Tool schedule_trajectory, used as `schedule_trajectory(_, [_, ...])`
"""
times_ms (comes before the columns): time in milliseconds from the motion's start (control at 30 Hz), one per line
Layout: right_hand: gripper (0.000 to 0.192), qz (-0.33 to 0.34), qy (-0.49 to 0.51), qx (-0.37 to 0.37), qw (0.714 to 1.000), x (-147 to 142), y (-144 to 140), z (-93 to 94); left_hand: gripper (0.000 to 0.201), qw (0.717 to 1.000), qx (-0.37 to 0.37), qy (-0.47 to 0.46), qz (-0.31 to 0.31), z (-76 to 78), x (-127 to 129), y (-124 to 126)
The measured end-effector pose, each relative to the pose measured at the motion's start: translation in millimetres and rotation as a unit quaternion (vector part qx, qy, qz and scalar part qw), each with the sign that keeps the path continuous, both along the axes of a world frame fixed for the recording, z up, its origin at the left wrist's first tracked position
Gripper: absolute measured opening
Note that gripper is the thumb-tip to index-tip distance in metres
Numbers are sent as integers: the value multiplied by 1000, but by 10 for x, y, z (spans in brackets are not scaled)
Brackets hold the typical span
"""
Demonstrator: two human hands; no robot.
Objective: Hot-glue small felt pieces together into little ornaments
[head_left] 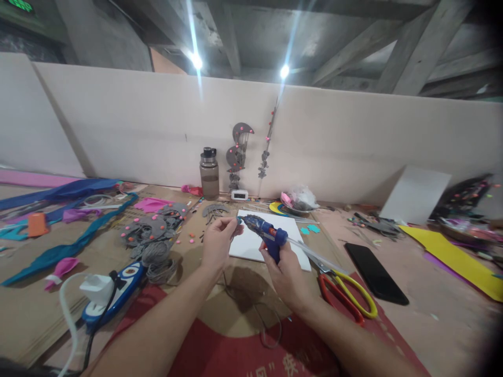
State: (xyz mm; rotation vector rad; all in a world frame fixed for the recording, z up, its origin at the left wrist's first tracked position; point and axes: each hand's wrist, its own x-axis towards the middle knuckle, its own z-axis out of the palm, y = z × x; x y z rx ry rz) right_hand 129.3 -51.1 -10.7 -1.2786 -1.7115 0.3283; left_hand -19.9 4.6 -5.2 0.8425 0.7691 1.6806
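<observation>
Red cloth (220,351) with white characters lies nearest me on the surface (424,303), under both forearms. From here I see my right hand (288,277) clenched around the handle of a blue glue gun (264,230), held up above the surface with its nozzle pointing left. My left hand (218,238) has its fingertips pinched on something small right at the nozzle; I cannot tell what it is. Just beyond both hands lies a white sheet (271,246). Scissors (346,290) with red and yellow handles lie just right of my right hand, a black phone (375,272) further right. At near left sits a blue power strip (113,293) with a white plug. A bottle (209,173) stands far, against the wall.
</observation>
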Motion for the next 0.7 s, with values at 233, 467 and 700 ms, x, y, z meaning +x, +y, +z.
schedule_trajectory(233, [21,8,-3,9,1000,17,25,-51,26,1000,-10,-6,14,21,4,2])
schedule_trajectory(467, [23,11,-8,8,1000,7,17,-27,25,1000,-8,-18,5,20,-9,8])
schedule_trajectory(700, [20,8,1,2,1000,6,16,-32,27,1000,-10,-13,-1,22,0,2])
